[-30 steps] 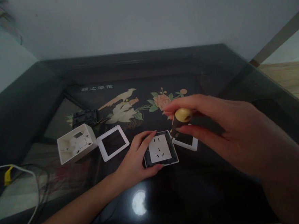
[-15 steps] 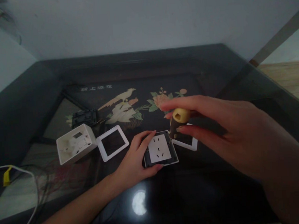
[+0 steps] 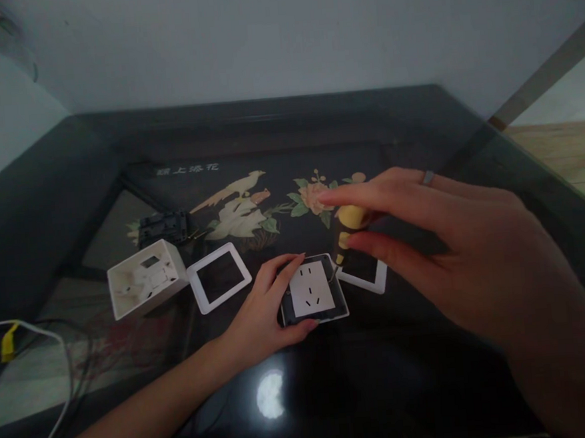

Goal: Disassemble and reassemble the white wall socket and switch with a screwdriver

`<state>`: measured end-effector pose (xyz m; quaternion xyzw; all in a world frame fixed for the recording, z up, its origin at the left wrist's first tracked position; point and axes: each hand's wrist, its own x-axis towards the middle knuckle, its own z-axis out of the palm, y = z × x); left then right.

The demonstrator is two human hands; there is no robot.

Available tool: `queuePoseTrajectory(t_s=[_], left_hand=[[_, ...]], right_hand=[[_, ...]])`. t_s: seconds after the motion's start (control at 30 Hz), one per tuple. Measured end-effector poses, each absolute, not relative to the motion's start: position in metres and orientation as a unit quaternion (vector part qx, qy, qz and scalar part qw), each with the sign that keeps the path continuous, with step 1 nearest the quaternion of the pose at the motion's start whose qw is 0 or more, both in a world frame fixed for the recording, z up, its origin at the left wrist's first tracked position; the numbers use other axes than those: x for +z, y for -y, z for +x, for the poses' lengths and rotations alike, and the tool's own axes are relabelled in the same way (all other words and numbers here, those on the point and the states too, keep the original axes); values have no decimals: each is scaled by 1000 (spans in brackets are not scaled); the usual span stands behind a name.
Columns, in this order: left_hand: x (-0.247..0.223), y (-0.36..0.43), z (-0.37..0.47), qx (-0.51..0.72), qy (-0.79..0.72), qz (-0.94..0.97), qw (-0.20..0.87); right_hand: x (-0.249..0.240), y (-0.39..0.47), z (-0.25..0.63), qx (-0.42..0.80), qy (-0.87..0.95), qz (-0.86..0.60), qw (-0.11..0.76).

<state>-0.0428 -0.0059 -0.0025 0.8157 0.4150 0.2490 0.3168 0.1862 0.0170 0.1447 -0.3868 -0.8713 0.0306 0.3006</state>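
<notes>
A wall socket [image 3: 311, 290] with a white face and dark surround lies on the glossy dark table. My left hand [image 3: 271, 307] grips it from the left, fingers on its far edge and thumb on its near edge. In my right hand [image 3: 413, 224] is a yellow and black screwdriver [image 3: 342, 237], pinched between thumb and fingers. Its shaft slants down to the right side of the socket, where the tip meets the dark surround; the screw itself is too small to make out. Partly behind the screwdriver lies a white frame [image 3: 370, 281], touching or close to the socket.
Left of my left hand lies another white frame [image 3: 220, 277], beside an open white mounting box [image 3: 147, 279]. A black socket part [image 3: 163, 227] sits behind the box. A white cable [image 3: 65, 368] with a yellow tag [image 3: 7, 342] runs along the left. A wall [image 3: 260, 41] rises behind the table.
My right hand has changed its hold, fingers raised a little and the screwdriver handle turned and tilted. My left hand and the socket have stayed in place.
</notes>
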Motion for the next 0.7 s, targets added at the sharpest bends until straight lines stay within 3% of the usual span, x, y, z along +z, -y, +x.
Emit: queuePoseTrajectory(t_s=[0.17, 0.37, 0.6, 0.7], left_hand=[[-3, 6, -43, 250, -418, 816, 311], [-4, 6, -42, 245, -423, 823, 291], [-4, 6, -43, 251, -415, 817, 312], [-5, 6, -43, 249, -417, 821, 300]], right_hand=[[144, -21, 190, 97, 889, -339, 293], [135, -16, 173, 14, 847, -390, 361], [144, -19, 184, 110, 879, -341, 315], [139, -21, 183, 93, 877, -343, 322]])
